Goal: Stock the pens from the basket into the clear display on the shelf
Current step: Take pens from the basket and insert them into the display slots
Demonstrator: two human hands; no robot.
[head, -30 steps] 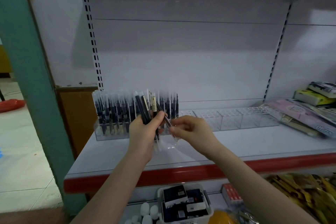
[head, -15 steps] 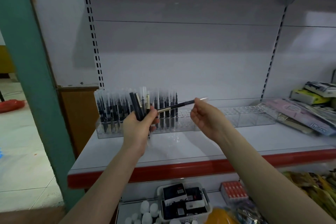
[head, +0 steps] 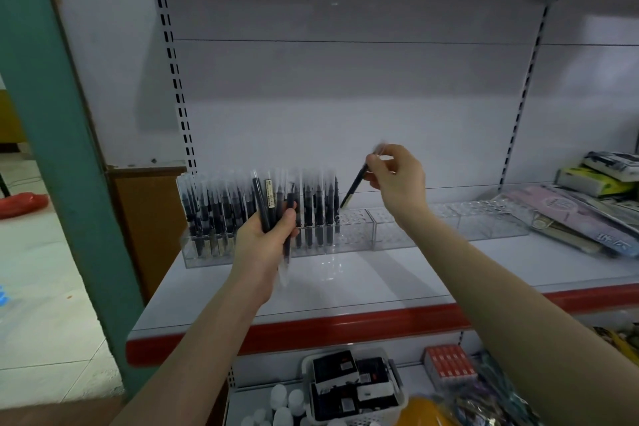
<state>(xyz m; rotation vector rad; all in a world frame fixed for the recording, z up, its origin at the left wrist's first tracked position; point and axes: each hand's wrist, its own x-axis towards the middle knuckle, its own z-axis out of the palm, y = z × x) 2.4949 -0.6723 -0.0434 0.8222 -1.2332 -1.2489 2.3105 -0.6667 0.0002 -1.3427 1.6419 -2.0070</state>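
Pinching one pen (head: 353,187) above the display (head: 387,232), right hand (head: 397,176) (left (head: 268,239) grips a bundle (head: 273,207)).

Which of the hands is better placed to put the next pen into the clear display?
The right hand: it pinches a single pen, tip down, just above empty holes in the clear display. The left hand grips a bundle of pens.

A black pen (head: 353,187) hangs tilted, tip down, just above the clear display (head: 390,230) on the shelf (head: 380,284). The display's left part is packed with upright dark pens (head: 214,214); its right cells stand bare. A bunch (head: 273,207) of black pens stands upright before it.
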